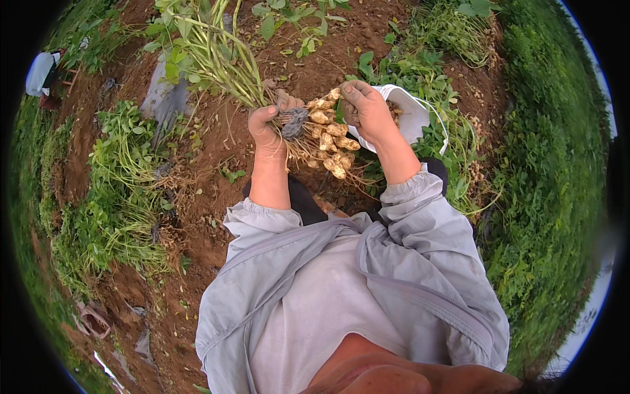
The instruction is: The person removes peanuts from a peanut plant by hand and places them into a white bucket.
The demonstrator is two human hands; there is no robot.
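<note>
My left hand (pixel 269 118) is closed around the lower stems of an uprooted peanut plant (pixel 226 69), whose green stalks reach up and to the left. Clustered peanut pods (pixel 334 138) hang from its roots to the right of that hand, with a scrap of dark grey plastic film (pixel 294 123) caught among the roots. With thumb and fingers, my right hand (pixel 364 106) pinches a pod at the upper end of the cluster. Just behind the right hand is a white bucket (pixel 416 120) with a wire-like handle; some pods show inside, partly hidden by the hand.
Heaps of pulled peanut plants (pixel 128 197) lie on reddish soil at left, and more plants (pixel 455 39) lie at upper right. Torn plastic film (pixel 167 93) lies on the ground. Dense green foliage (pixel 546 172) lines the right side. Another person (pixel 44 76) is at far left.
</note>
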